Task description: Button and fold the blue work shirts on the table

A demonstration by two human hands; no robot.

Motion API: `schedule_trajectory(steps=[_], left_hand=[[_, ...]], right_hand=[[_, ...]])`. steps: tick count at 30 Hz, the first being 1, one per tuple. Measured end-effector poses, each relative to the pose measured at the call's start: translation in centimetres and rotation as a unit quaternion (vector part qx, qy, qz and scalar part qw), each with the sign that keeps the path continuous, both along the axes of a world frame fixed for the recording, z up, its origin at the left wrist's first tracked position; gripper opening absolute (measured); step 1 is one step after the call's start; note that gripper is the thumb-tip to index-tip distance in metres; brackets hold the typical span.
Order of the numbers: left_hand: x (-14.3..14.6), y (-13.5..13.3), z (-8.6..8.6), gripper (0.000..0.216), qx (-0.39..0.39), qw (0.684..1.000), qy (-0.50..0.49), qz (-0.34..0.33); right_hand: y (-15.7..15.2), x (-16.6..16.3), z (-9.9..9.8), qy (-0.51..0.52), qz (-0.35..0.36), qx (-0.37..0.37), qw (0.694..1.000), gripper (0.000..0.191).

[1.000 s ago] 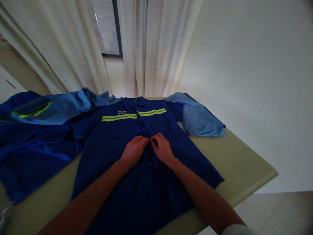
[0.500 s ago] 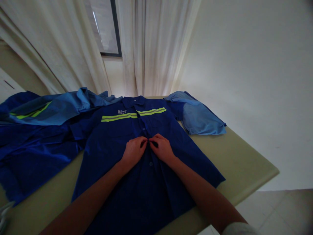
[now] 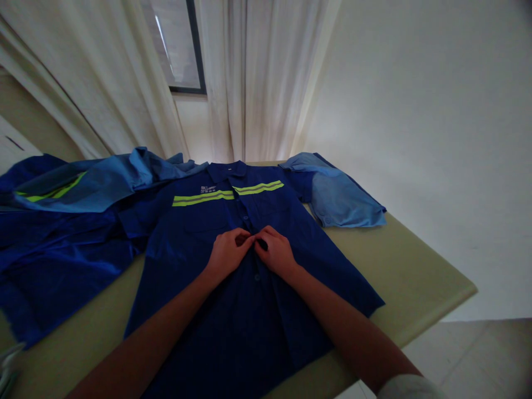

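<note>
A dark blue work shirt lies face up, its collar toward the curtains. A yellow-green reflective band crosses its chest, with white lettering above on the left. Halfway down the button front, my left hand and my right hand meet, fingertips pinched together on the placket. Whatever button or hole sits between the fingertips is hidden. One button shows just above my hands and another button just below. Both forearms reach across the lower part of the shirt.
More blue garments are heaped at the left of the greenish table. Light blue cloth lies by the shirt's right sleeve. Curtains and a white wall stand behind. A pale object shows at the lower left edge.
My left fingertips have shifted slightly right, pressing closer against my right fingertips at the placket. The shirt and other garments lie as before.
</note>
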State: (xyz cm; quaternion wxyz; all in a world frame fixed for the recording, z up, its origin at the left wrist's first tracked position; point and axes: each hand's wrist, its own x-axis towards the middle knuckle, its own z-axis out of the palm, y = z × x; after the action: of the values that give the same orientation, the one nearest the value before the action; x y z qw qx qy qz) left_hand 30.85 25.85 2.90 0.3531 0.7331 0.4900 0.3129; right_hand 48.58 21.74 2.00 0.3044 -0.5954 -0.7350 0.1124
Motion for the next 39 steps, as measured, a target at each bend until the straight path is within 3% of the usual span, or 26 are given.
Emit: schedule_trajectory(steps=[4,18,26,34,37,39], left_hand=[[0.0,0.3,-0.2,0.02,-0.043,0.999,-0.016,0.007],[-0.1,1.2,-1.8,0.019,-0.089,0.992,-0.087,0.036],[-0.4,1.4,-1.6,0.032,-0.104,0.989,-0.102,-0.025],[-0.9,1.8,-1.0,0.024,-0.097,0.986,-0.08,-0.107],[-0.7,1.3,-0.8,0.016,-0.072,0.99,-0.063,-0.1],[-0.6,0.8,-0.9,0.013,-0.014,0.996,-0.037,-0.078]], right_hand=[[-0.1,-0.2,0.1,-0.027,0.001,0.007,1.0,0.011],[-0.2,-0.3,0.1,-0.005,-0.007,0.031,0.999,0.012],[-0.1,-0.1,0.1,0.026,-0.004,0.035,0.999,0.012],[0.0,0.1,0.3,0.077,-0.014,0.018,0.997,0.008],[0.0,0.0,0.5,0.083,-0.01,0.018,0.996,0.008],[0.0,0.0,0.5,0.085,-0.009,0.019,0.996,0.008]])
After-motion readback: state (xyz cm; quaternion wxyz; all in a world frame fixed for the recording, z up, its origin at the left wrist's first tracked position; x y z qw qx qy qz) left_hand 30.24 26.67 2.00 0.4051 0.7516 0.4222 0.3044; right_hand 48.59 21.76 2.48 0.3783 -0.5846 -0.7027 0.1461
